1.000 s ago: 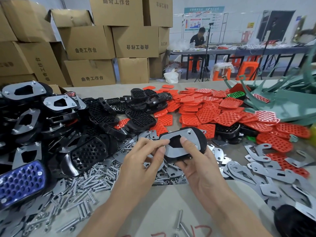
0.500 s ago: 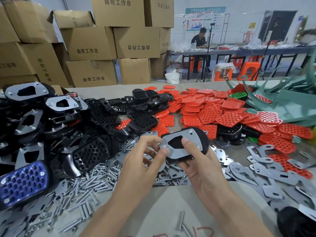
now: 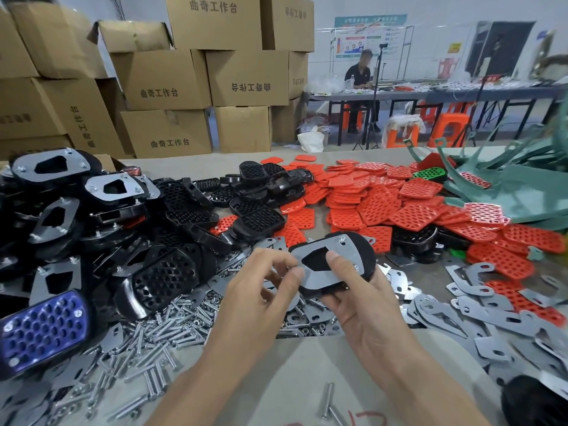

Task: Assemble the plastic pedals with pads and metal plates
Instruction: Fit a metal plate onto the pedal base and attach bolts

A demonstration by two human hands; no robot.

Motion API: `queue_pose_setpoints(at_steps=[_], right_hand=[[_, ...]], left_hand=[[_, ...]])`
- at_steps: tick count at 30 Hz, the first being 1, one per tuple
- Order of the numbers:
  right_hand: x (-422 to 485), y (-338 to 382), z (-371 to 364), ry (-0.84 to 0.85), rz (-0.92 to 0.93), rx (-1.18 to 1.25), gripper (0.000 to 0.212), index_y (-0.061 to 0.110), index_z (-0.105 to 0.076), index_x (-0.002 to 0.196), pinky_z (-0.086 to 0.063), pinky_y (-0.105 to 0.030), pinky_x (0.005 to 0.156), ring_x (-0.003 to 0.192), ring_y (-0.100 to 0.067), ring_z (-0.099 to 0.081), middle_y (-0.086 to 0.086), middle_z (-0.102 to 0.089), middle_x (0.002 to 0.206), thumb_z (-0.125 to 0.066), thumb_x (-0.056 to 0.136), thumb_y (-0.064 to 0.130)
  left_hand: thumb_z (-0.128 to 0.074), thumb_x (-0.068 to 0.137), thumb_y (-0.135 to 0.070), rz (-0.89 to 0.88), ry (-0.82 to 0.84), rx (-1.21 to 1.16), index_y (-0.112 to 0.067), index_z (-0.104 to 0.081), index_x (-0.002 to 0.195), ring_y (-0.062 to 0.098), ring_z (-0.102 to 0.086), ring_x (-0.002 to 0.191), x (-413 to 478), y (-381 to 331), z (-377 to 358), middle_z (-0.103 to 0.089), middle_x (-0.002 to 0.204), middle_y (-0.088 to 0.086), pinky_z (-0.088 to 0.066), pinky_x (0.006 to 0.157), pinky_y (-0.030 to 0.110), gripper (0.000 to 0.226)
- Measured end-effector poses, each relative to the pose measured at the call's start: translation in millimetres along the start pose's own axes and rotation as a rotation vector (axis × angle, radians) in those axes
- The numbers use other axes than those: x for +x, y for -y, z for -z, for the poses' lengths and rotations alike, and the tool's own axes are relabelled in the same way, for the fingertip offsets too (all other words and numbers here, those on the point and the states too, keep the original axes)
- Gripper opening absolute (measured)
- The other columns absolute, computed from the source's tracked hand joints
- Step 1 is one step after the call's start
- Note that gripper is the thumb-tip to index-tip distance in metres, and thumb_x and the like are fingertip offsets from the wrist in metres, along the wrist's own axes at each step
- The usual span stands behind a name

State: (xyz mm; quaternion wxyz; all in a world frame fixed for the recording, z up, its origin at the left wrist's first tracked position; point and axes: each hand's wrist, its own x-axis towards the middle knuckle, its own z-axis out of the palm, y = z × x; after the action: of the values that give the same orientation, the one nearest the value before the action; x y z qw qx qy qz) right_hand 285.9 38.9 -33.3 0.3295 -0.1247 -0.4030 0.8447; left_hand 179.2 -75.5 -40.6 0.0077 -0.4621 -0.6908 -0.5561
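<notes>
Raised slightly, the pedal (image 3: 367, 256) sits gripped in the right hand (image 3: 362, 309), thumb on its metal plate (image 3: 344, 256). The left hand (image 3: 261, 290) pinches the plate's tip above scattered bolts (image 3: 172, 327).

Above the middle of the bench (image 3: 292, 364), the right hand (image 3: 362, 309) holds a pedal (image 3: 367, 256) with a metal plate (image 3: 341, 259) on top, and the left hand (image 3: 261, 290) pinches the plate's left end. Assembled pedals (image 3: 61, 210) are piled along the left edge, with bolts (image 3: 159, 333) before them toward the front edge. Pads (image 3: 378, 204) lie heaped behind the hands toward the far edge, loose plates (image 3: 491, 312) along the right edge, and frames (image 3: 522, 186) at the far right corner. Cardboard boxes (image 3: 166, 78) are stacked behind the far left corner.
</notes>
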Motion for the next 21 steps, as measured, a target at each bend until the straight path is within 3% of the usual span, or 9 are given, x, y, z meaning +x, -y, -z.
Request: queue_pose_setpoints(at_steps=[3,5,9,12,14,17,19,21], right_hand=[[1.2,-0.1,1.8,-0.027,-0.001,-0.002,0.043,-0.002,-0.059,0.129,-0.062,-0.033,0.079,0.107,-0.034,-0.073,-0.023,-0.072,0.12,-0.067,0.091,0.015],[1.2,0.4,1.7,-0.029,-0.004,0.01,0.045,-0.001,-0.059,0.13,-0.062,-0.033,0.081,0.11,-0.034,-0.072,-0.021,-0.073,0.12,-0.068,0.089,0.016],[0.2,-0.2,0.7,-0.005,-0.006,-0.003,0.043,-0.005,-0.058,0.128,-0.061,-0.032,0.078,0.108,-0.036,-0.073,-0.025,-0.072,0.119,-0.067,0.091,0.016],[2.5,-1.1,3.3,-0.066,-0.009,-0.004,0.039,-0.004,-0.059,0.128,-0.062,-0.033,0.079,0.109,-0.037,-0.072,-0.024,-0.072,0.119,-0.066,0.093,0.013],[2.9,-1.4,4.2,-0.074,-0.012,0.002,0.037,-0.002,-0.06,0.129,-0.062,-0.033,0.079,0.109,-0.036,-0.072,-0.02,-0.074,0.118,-0.065,0.095,0.012],[0.9,-1.3,3.4,-0.03,-0.013,-0.019,0.039,-0.005,-0.057,0.13,-0.062,-0.036,0.083,0.11,-0.038,-0.072,-0.024,-0.072,0.119,-0.064,0.095,0.013],[0.2,-1.1,3.2,-0.028,-0.011,-0.027,0.038,-0.007,-0.057,0.129,-0.063,-0.037,0.081,0.111,-0.041,-0.07,-0.027,-0.07,0.12,-0.063,0.096,0.012],[0.8,-0.7,3.8,-0.054,-0.009,-0.018,0.036,-0.006,-0.057,0.129,-0.063,-0.035,0.079,0.112,-0.041,-0.07,-0.027,-0.07,0.121,-0.063,0.097,0.01]], left_hand=[[-0.051,0.102,-0.036,-0.018,0.038,-0.006,-0.045,-0.064,0.114,0.013,-0.061,0.091,-1.5,0.6,-0.8,-0.059,0.103,-0.011,-0.044,0.064,0.011,0.02],[-0.055,0.098,-0.041,0.035,0.02,-0.059,-0.047,-0.058,0.118,0.011,-0.061,0.089,-0.6,-0.9,-1.3,-0.06,0.101,-0.011,-0.043,0.062,0.01,0.022],[-0.06,0.098,-0.041,0.033,0.022,-0.022,-0.038,-0.061,0.1,0.01,-0.061,0.091,0.3,-0.2,-0.9,-0.062,0.098,-0.011,-0.043,0.064,0.012,0.004],[-0.053,0.104,-0.023,-0.016,0.065,-0.007,-0.044,-0.065,0.112,0.01,-0.058,0.081,-1.1,-0.4,-0.7,-0.057,0.101,-0.01,-0.041,0.061,0.011,0.026],[-0.055,0.102,-0.029,0.032,0.057,-0.064,-0.047,-0.058,0.121,0.007,-0.058,0.077,-1.0,-1.1,-1.3,-0.058,0.101,-0.011,-0.041,0.059,0.009,0.026],[-0.06,0.095,-0.051,0.099,0.032,-0.077,-0.043,-0.056,0.105,0.006,-0.061,0.079,1.2,-0.2,-1.4,-0.062,0.097,-0.012,-0.042,0.059,0.011,0.014],[-0.058,0.094,-0.049,0.056,0.028,-0.014,-0.042,-0.06,0.098,0.008,-0.062,0.089,1.4,2.0,-1.6,-0.062,0.1,-0.013,-0.044,0.064,0.011,0.009],[-0.053,0.101,-0.036,-0.007,0.058,0.012,-0.045,-0.064,0.105,0.012,-0.061,0.09,0.5,2.6,-1.6,-0.057,0.103,-0.012,-0.043,0.064,0.01,0.015]])
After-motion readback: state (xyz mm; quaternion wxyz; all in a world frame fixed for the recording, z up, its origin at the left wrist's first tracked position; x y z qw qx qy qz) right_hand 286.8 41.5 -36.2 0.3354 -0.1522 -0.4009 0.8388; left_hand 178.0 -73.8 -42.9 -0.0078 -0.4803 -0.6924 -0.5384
